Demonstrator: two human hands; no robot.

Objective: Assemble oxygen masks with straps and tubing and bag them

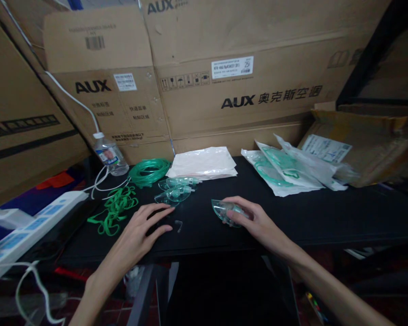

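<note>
My right hand [250,217] is closed around a clear plastic face mask with a green tint [222,209], holding it on the black table [326,215]. My left hand [144,226] lies on the table with fingers stretched and apart, beside a small clear metal clip [179,224]. Two more clear masks [175,192] lie just beyond the left hand. Green elastic straps [114,209] are heaped to its left. A coil of green tubing [148,171] sits behind them.
A stack of flat white plastic bags [204,164] lies at the back middle. Sealed packs holding masks [285,170] lean at the back right. A water bottle [109,155], a white power strip [30,224] and large AUX cardboard boxes [238,77] surround the table.
</note>
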